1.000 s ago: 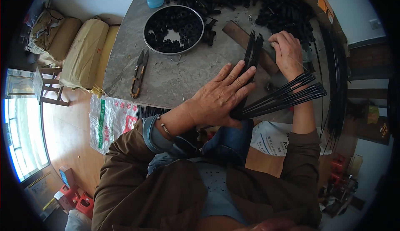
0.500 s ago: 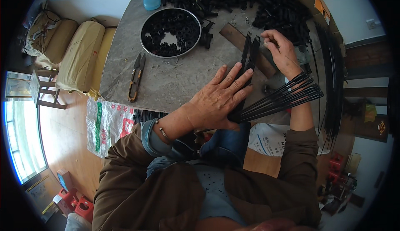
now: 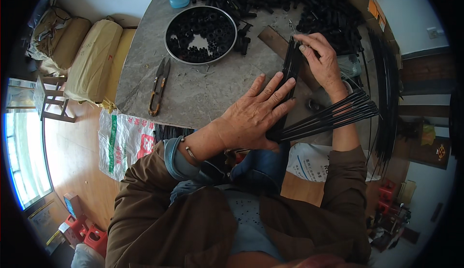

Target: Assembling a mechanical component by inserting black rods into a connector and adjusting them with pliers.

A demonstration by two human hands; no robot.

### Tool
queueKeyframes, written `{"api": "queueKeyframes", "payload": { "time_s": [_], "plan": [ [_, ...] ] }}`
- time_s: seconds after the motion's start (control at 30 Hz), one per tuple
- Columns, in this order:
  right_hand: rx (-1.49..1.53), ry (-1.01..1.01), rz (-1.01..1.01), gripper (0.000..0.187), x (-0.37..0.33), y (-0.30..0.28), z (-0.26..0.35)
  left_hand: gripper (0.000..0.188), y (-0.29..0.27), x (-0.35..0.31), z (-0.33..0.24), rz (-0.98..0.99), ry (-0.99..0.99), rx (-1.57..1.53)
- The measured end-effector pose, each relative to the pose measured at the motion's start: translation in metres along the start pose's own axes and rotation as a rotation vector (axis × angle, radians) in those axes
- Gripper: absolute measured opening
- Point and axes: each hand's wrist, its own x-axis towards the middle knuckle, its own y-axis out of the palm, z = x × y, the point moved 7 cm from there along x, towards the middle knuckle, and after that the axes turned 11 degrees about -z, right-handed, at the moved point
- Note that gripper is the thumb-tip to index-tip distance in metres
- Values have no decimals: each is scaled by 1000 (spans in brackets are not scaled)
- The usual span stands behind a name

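Black strands (image 3: 291,61) lie under the left hand (image 3: 258,109), fingers spread flat; right hand (image 3: 323,64) curled by strand ends, grip unclear.

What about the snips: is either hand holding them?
No, the snips lie on the grey tabletop, apart from the left hand and the right hand.

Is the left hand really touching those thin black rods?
Touching. The head view shows the left hand laid over the thin black rods, its fingers crossing them with no gap visible.

left hand (image 3: 258,104): flat over black rods (image 3: 333,118) | right hand (image 3: 323,64): at rod tips (image 3: 293,48) | scissors (image 3: 160,71): on table (image 3: 198,88)
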Motion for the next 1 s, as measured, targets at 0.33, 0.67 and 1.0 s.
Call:
{"api": "queueKeyframes", "payload": {
  "time_s": [0.33, 0.67, 1.0],
  "plan": [
    [63, 8, 11, 23, -4, -3, -11, 108, -2, 0, 0, -14, -39, 8],
    [107, 26, 45, 21, 3, -2, -7, 106, -1, -1, 0, -20, -25, -12],
    [-12, 51, 57, 17, 9, -1, -4, 105, 1, -1, 2, -24, -20, -21]
  ]
}}
